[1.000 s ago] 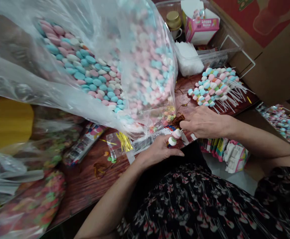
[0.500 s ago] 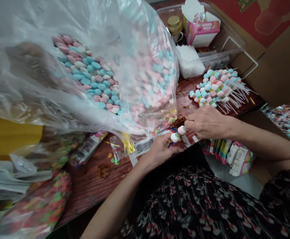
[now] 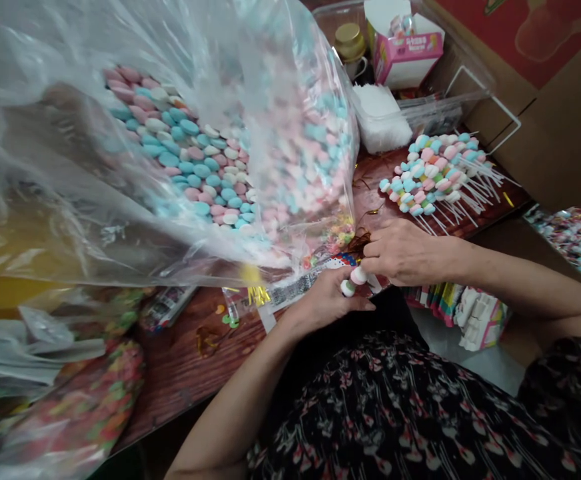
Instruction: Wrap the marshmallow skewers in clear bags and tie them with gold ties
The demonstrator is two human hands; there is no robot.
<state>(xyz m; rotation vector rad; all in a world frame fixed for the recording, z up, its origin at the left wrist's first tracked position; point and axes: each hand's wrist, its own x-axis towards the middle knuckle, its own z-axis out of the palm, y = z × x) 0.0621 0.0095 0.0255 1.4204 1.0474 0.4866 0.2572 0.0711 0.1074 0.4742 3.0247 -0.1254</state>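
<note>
Between my two hands are two rounded marshmallow candies [image 3: 349, 288], one white with a green layer, the other pink and white. My left hand [image 3: 320, 297] has them against its fingers, the thumb stretched out below. My right hand [image 3: 400, 252] is closed, its curled fingertips at the pink candy; what they pinch is hidden. Close by on the table, brown-gold twist ties [image 3: 359, 243] lie beside the right fingers. To the right rests a pile of marshmallow candies on white sticks [image 3: 435, 172]. Beyond my hands stands a large clear bag [image 3: 290, 153] full of pink, blue and white candies.
A clear plastic bin [image 3: 470, 100] at the back holds a pink box [image 3: 408, 57] and a gold-lidded jar [image 3: 349, 41]. Small clear bags [image 3: 383, 123] are stacked beside it. Gold ties [image 3: 258, 293] and a bag of colourful gummies [image 3: 105, 393] lie left. Cardboard stands right.
The two candies have moved slightly left and down, closer into my left hand. My right hand has shifted a little left with them. The large bag's near edge sags lower at the left.
</note>
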